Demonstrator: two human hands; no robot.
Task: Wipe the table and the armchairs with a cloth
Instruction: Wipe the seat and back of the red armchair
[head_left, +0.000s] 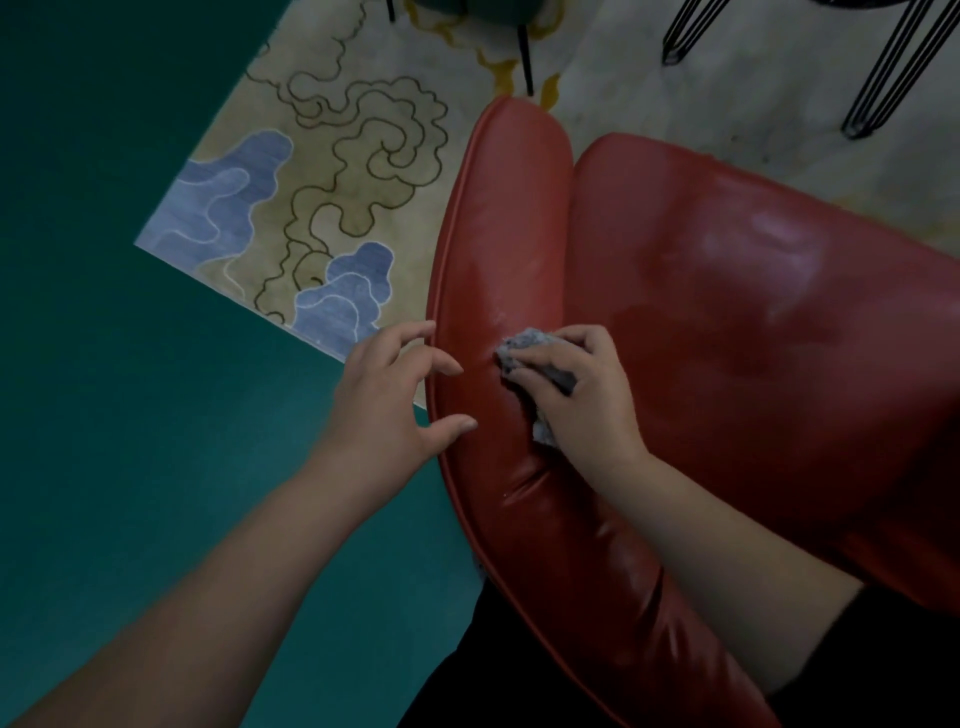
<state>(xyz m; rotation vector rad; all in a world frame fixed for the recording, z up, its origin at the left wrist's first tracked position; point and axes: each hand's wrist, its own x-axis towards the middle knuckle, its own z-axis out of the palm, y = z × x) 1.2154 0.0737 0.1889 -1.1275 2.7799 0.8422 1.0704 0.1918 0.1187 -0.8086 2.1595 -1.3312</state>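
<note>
Crumpled grey cloth (524, 358) gripped by right hand (582, 395), pressed on glossy red leather armchair (727, 291); left hand (395, 395) spread beside armrest edge.

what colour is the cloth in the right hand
Grey, slightly mottled; the cloth shows best in the head view, bunched under the right hand.

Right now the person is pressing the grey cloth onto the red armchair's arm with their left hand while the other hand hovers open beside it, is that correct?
Not quite: the head view shows the right hand pressing the grey cloth onto the red armchair arm. The left hand is the open one, fingers spread at the arm's outer edge.
</note>
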